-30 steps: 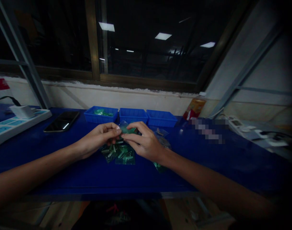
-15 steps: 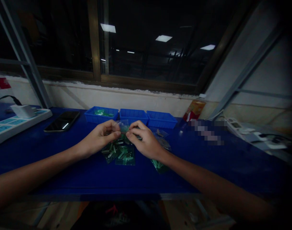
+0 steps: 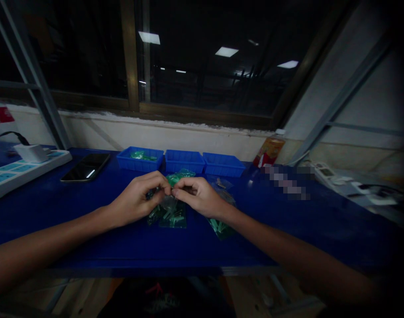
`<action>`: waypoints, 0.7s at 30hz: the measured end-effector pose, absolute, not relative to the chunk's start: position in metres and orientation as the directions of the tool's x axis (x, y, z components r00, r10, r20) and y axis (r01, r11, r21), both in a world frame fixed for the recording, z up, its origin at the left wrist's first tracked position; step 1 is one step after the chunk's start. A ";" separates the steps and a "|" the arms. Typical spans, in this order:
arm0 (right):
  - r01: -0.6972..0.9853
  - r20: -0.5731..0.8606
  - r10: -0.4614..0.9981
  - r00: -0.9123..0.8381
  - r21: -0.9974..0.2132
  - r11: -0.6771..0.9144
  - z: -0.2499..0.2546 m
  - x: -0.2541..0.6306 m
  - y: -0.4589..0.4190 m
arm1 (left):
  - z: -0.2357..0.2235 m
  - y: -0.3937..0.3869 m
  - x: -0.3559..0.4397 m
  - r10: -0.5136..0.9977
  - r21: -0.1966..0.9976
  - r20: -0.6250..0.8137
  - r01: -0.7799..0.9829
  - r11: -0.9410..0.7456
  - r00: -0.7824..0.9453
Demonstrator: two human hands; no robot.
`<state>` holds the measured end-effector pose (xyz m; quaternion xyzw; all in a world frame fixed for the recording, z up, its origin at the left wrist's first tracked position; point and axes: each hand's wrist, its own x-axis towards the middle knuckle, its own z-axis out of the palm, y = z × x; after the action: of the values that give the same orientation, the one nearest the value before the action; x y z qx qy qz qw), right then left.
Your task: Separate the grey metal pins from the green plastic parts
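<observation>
My left hand (image 3: pixel 138 198) and my right hand (image 3: pixel 198 196) meet fingertip to fingertip over a pile of small clear bags with green parts (image 3: pixel 170 215) on the blue table (image 3: pixel 89 229). Both pinch one small clear bag (image 3: pixel 170 201) between them; its contents are too dim to name. Another green bag (image 3: pixel 178 176) lies just behind the fingers, and one more bag (image 3: pixel 220 227) shows under my right wrist.
Three blue trays stand in a row at the back: left (image 3: pixel 140 159) with green bags, middle (image 3: pixel 184 160), right (image 3: pixel 223 164). A black phone (image 3: pixel 85 168) and a white power strip (image 3: pixel 19 170) lie left. An orange packet (image 3: pixel 269 151) and another power strip (image 3: pixel 350 183) are right.
Both hands have dropped a little toward the pile and drawn closer, fingertips now touching. The green bag behind them has come into view.
</observation>
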<state>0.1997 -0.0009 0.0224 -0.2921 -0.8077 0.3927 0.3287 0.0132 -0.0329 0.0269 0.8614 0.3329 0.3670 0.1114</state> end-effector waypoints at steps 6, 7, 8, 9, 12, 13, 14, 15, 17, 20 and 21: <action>0.386 0.608 0.633 -0.479 -0.502 0.774 0.026 0.204 -0.002 | 0.028 -0.031 0.015 0.793 0.580 0.432 0.541 -0.609 0.430; 0.406 0.652 0.580 -0.488 -0.419 0.812 0.026 0.205 -0.001 | 0.029 -0.031 0.015 0.820 0.631 0.386 0.527 -0.569 0.423; 0.420 0.679 0.532 -0.505 -0.345 0.839 0.025 0.206 -0.001 | 0.030 -0.032 0.015 0.842 0.685 0.338 0.503 -0.527 0.421; 0.432 0.695 0.491 -0.525 -0.280 0.857 0.025 0.207 0.000 | 0.031 -0.032 0.015 0.857 0.736 0.294 0.471 -0.486 0.424; 0.465 0.710 0.407 -0.575 -0.126 0.876 0.021 0.209 0.003 | 0.033 -0.034 0.016 0.881 0.834 0.215 0.391 -0.390 0.421; 0.476 0.710 0.384 -0.590 -0.079 0.876 0.020 0.209 0.003 | 0.033 -0.033 0.015 0.890 0.849 0.203 0.380 -0.368 0.409; 0.486 0.706 0.363 -0.607 -0.032 0.874 0.020 0.209 0.004 | 0.033 -0.032 0.015 0.899 0.859 0.196 0.373 -0.350 0.392; 0.492 0.699 0.343 -0.627 0.014 0.870 0.019 0.210 0.003 | 0.032 -0.031 0.015 0.908 0.867 0.193 0.368 -0.335 0.373; 0.495 0.683 0.306 -0.663 0.094 0.864 0.019 0.210 0.002 | 0.029 -0.027 0.014 0.920 0.882 0.188 0.352 -0.312 0.345; 0.485 0.674 0.262 -0.691 0.164 0.859 0.018 0.209 0.001 | 0.025 -0.023 0.014 0.920 0.902 0.185 0.311 -0.298 0.345; 0.484 0.676 0.253 -0.692 0.174 0.857 0.018 0.209 0.001 | 0.025 -0.023 0.015 0.921 0.911 0.173 0.299 -0.285 0.349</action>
<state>0.2092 0.0007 0.0176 -0.2040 -0.9035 -0.1722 0.3354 0.0145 -0.0230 0.0249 0.7086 0.4304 0.3745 0.4152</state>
